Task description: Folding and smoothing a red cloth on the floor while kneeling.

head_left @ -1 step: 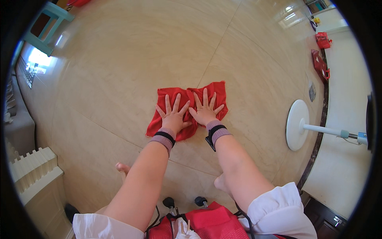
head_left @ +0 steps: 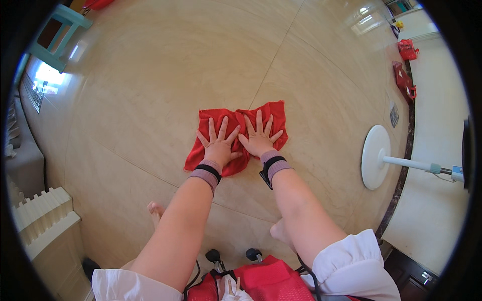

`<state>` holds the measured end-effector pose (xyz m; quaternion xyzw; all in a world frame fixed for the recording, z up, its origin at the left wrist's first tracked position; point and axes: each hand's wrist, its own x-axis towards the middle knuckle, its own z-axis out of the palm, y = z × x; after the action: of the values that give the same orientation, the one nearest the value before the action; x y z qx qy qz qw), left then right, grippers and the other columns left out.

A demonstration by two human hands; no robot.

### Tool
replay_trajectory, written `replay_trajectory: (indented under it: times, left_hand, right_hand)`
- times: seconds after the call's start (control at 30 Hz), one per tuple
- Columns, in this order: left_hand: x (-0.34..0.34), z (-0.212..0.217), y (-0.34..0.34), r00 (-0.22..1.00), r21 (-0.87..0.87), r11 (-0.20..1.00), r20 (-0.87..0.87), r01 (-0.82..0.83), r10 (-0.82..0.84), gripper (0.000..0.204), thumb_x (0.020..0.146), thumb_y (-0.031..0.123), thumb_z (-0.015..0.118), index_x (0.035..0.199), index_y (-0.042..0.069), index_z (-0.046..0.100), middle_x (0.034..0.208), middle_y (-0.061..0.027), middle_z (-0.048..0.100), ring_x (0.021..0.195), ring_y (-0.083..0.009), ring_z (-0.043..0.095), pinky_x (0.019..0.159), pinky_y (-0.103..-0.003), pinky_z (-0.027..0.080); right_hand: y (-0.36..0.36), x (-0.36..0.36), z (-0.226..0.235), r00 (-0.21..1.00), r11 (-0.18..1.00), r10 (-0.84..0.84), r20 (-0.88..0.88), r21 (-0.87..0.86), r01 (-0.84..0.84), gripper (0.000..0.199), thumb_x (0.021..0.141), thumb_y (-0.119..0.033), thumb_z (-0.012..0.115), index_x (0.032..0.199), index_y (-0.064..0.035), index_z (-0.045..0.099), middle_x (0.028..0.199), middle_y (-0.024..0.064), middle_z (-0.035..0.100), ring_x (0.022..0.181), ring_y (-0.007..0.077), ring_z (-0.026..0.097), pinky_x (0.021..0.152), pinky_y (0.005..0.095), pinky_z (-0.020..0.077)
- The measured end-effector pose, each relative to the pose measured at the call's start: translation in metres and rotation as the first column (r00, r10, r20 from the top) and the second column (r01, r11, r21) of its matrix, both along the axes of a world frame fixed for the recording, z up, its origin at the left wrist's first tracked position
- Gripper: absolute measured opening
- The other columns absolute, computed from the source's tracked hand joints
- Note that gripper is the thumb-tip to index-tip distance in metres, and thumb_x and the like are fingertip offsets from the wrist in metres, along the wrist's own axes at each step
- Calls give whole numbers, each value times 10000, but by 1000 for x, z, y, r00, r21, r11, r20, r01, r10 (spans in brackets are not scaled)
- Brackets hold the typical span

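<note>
A rumpled red cloth (head_left: 207,150) lies spread on the beige tiled floor (head_left: 150,95). Pressed flat on its left half is my left hand (head_left: 219,149), fingers spread wide. On the right half rests my right hand (head_left: 258,143), also palm down with its fingers apart. The two thumbs are close to the fold that runs down the cloth's middle. Purple cuffs with black straps circle both wrists.
At the right stands a white round base (head_left: 375,157) with a pole. Red bags (head_left: 403,80) line the right wall. A teal stool (head_left: 55,42) is at the far left, with a grey sofa (head_left: 25,145) and a cream slatted piece (head_left: 45,210) nearer.
</note>
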<state>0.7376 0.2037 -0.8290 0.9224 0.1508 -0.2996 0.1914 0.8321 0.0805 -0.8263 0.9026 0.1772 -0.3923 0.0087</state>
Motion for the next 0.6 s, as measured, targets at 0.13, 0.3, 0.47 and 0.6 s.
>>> replay_trajectory:
  times: [0.13,0.3,0.47,0.6]
  left_hand:
    - [4,6,0,999,-26,1000,-50,5,-6,986,822,619,762,1639,450,237,1766,-16,-66,1579,-455,-171,1120,-843,-32]
    - [-7,-4,-1,1000,-8,1000,12,-15,15,963,854,608,731,1652,389,238,1766,-49,-16,1590,-447,-113,1119,-844,-3]
    - [-29,-1,-5,998,15,1000,63,-9,9,998,840,634,721,1661,362,223,1767,-54,12,1602,-413,-84,1151,-810,-12]
    - [-59,-26,-14,989,21,994,106,-107,105,1006,885,762,570,1679,285,179,1766,-74,-1,1598,-421,-105,1144,-806,-38]
  right_hand:
    - [1,4,2,1000,1000,-24,-17,-9,24,804,988,-634,475,1672,-392,128,1754,25,-165,1580,414,-203,1119,831,-77]
    - [3,2,0,1000,1000,-9,-1,19,9,818,982,-646,481,1674,-382,134,1756,34,-152,1580,420,-200,1119,828,-88]
    - [-9,-7,1,998,997,18,57,70,-22,899,930,-734,515,1672,-362,168,1759,45,-131,1584,409,-192,1118,822,-105]
    - [-29,-25,-16,994,988,-82,76,138,71,952,916,-757,522,1680,-337,142,1756,47,-146,1582,399,-208,1124,801,-134]
